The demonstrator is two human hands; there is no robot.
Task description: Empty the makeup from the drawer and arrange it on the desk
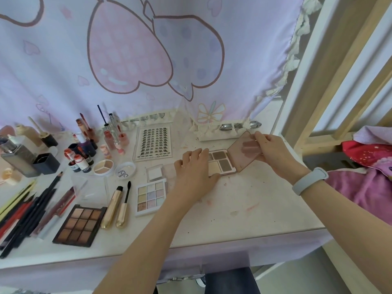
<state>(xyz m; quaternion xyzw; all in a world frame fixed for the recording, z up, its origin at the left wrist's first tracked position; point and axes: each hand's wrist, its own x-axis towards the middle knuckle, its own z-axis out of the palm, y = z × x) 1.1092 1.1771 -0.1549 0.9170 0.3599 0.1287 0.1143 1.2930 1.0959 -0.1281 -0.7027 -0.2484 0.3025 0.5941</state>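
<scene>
A pink four-pan contour palette lies open on the white desk, right of centre. My left hand rests flat on its left side and holds the base down. My right hand pinches the edge of the palette's mirrored lid, which is tilted up and back. Laid out to the left are a pastel nine-pan palette, a brown nine-pan palette, a gold mascara tube and wand and a sheet of false lashes. The drawer is not in view.
Pencils and brushes lie at the left edge. Lip tints, bottles and small pots crowd the back left. A purple printed curtain hangs behind the desk. Spoons on a rack sit at the back right. Pink bedding lies on the right.
</scene>
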